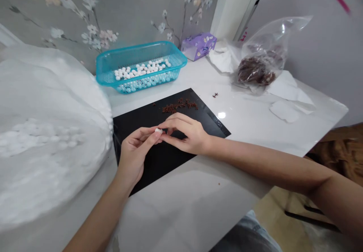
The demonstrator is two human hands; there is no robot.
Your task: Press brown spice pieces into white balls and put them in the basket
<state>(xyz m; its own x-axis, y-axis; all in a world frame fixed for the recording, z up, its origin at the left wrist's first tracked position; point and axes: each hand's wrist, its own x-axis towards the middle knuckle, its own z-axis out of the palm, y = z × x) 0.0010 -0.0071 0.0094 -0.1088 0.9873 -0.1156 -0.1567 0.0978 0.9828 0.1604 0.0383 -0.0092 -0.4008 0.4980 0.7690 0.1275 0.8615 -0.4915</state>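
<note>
Over the black mat (159,170), my left hand (134,151) pinches a small white ball (159,131) between thumb and fingertips. My right hand (188,133) meets it from the other side, thumb and index finger closed in against the ball. Whatever those right fingertips grip, if anything, is too small to make out. Just beyond the hands, a loose pile of small reddish-brown branched pieces (180,106) lies on the mat.
A blue plastic basket (109,70) with many white balls stands behind the mat. A big translucent bag (56,184) of white balls fills the left. At the back right are a purple tissue box (198,47), a clear bag (256,70) of brown pieces and white paper (285,110).
</note>
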